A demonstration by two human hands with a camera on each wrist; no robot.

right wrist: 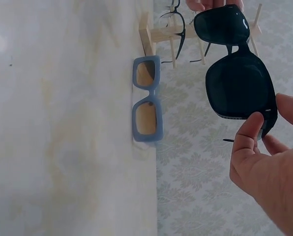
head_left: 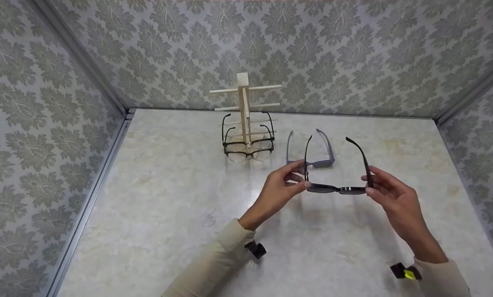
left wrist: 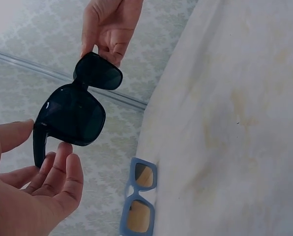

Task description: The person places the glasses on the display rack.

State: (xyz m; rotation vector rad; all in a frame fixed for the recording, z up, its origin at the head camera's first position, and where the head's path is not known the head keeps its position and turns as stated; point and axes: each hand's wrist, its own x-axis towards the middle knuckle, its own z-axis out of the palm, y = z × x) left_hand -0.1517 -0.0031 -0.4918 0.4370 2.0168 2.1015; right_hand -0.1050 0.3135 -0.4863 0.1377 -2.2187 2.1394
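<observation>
Between both hands, black sunglasses (head_left: 323, 188) with dark lenses are raised above the table, their temples spread and pointing away from me. My left hand (head_left: 280, 189) pinches the left hinge corner between thumb and fingers. At the opposite corner my right hand (head_left: 395, 201) grips the frame the same way. In the left wrist view the dark lenses (left wrist: 76, 114) face the camera, and the right wrist view shows them too. Just beyond the held pair, blue-framed sunglasses (head_left: 324, 163) with brownish lenses lie on the table, temples unfolded.
A wooden glasses stand (head_left: 244, 103) with crosswise rods is at the back, left of the hands. Two pairs of dark-rimmed eyeglasses (head_left: 249, 155) hang on its lower rods. Patterned wall panels (head_left: 254, 45) enclose the marbled table (head_left: 155, 206) at the back and sides.
</observation>
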